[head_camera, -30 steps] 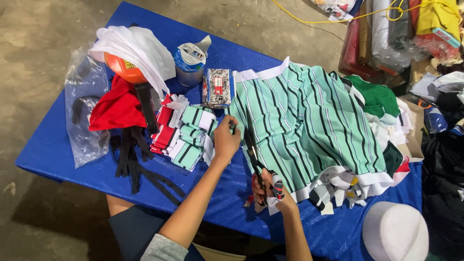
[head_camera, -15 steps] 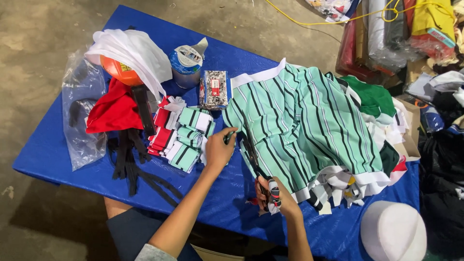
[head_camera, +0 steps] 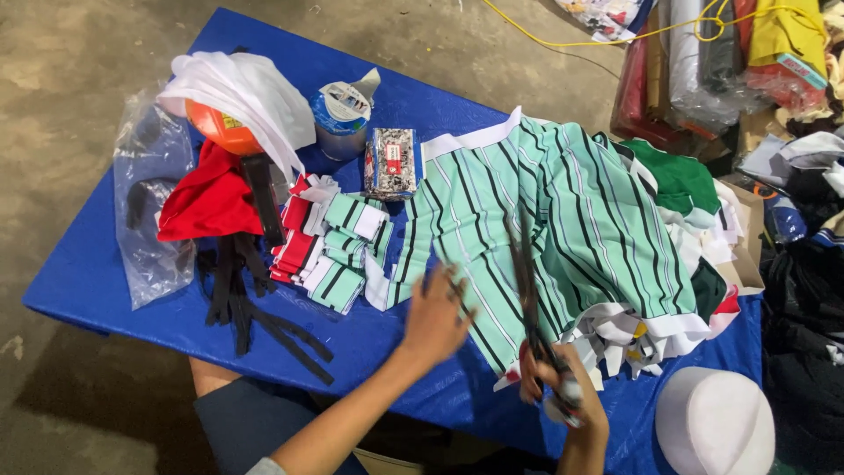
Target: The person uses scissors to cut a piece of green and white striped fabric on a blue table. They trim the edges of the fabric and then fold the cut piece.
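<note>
The right hand (head_camera: pixel 563 387) is closed around the handles of a pair of scissors (head_camera: pixel 530 290), low at the near edge of the desk (head_camera: pixel 105 281). The long dark blades point away from the person and lie over the striped cloth (head_camera: pixel 545 211); whether they are parted or together cannot be told. The left hand (head_camera: pixel 435 317) is blurred, fingers (head_camera: pixel 444 286) spread and empty, over the near left part of that cloth, just left of the scissors; whether it touches the fabric cannot be told.

The striped cloth is mint green with dark and white stripes and a white band along its far edge. It is spread across the middle of the blue desk, with a heap of cut scraps (head_camera: pixel 633 339) at its near right corner. Under its right side lie green fabric (head_camera: pixel 677 176) and white pieces.

Left of the cloth sits a stack of folded pieces (head_camera: pixel 334 246), some green-striped, some red. Beyond them stand a small patterned box (head_camera: pixel 393 163) and a blue tape roll (head_camera: pixel 341 119). Black strips (head_camera: pixel 255 308) lie fanned out on the desk near its front edge. Farther left is a red cloth (head_camera: pixel 207 202), an orange ball (head_camera: pixel 215 127) under a white bag (head_camera: pixel 242 88), and a clear plastic bag (head_camera: pixel 149 211) at the desk's left end.

A white cap (head_camera: pixel 712 427) lies off the near right corner. Rolls of fabric (head_camera: pixel 703 53) and a yellow cord (head_camera: pixel 607 35) lie on the floor beyond the desk.
</note>
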